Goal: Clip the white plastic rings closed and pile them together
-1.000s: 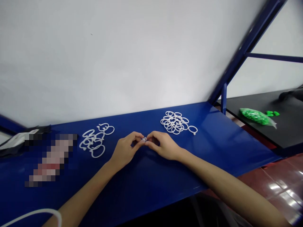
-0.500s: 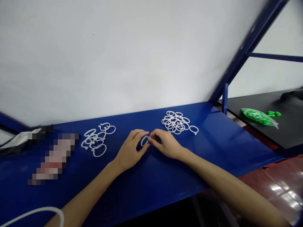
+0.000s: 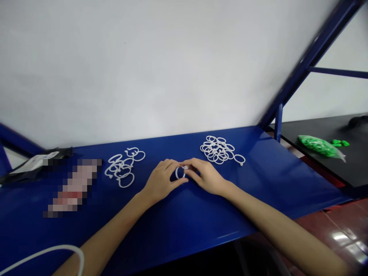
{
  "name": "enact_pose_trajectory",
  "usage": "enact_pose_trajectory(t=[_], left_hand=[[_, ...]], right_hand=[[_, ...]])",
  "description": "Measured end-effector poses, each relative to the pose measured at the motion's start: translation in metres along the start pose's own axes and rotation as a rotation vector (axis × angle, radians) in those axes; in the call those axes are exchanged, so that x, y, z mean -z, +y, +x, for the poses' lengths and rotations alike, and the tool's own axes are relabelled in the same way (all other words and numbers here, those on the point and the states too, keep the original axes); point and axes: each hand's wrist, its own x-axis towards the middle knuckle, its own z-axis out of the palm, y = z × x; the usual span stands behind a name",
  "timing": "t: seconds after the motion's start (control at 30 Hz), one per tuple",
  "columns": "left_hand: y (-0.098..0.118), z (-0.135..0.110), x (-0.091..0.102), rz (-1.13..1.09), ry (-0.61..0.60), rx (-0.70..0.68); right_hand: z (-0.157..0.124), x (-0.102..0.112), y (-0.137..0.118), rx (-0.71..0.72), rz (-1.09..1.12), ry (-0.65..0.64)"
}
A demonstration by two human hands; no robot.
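1. A white ring [image 3: 180, 173] is pinched between the closed fingers of the left hand [image 3: 161, 183] and right hand [image 3: 206, 177], low over the blue surface [image 3: 184, 222].
2. A left pile [image 3: 123, 169] and a right pile [image 3: 220, 150] of similar rings are seen alongside, clear of both hands.
3. A green bag [image 3: 319, 145] is pictured well apart at right.

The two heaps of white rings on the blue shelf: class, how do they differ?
The left heap has fewer rings, spread loosely; the right heap has more, packed and overlapping. The left heap's rings look larger than the right heap's. The left heap lies left of the left hand; the right heap lies beyond the right hand. Both are white, flat on the blue shelf; both hands pinch one white ring.
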Motion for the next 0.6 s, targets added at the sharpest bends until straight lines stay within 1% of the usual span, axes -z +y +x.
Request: enact_pose_trajectory(t=[0.13, 0.2, 0.43, 0.6], left_hand=[[0.0021, -0.0024, -0.0034, -0.046, 0.036, 0.076], [0.003, -0.0032, -0.0042, -0.069, 0.046, 0.088], [0.0033, -0.003, -0.0036, -0.076, 0.005, -0.006], [0.0055, -0.0023, -0.0032, -0.055, -0.048, -0.048]], right_hand=[[0.0001, -0.0011, -0.0007, 0.0, 0.036, -0.004], [0.0005, -0.0017, -0.001, -0.01, 0.046, -0.004], [0.001, -0.0016, -0.0026, 0.04, 0.096, -0.009], [0.0, -0.0019, -0.0027, 0.034, 0.08, -0.045]])
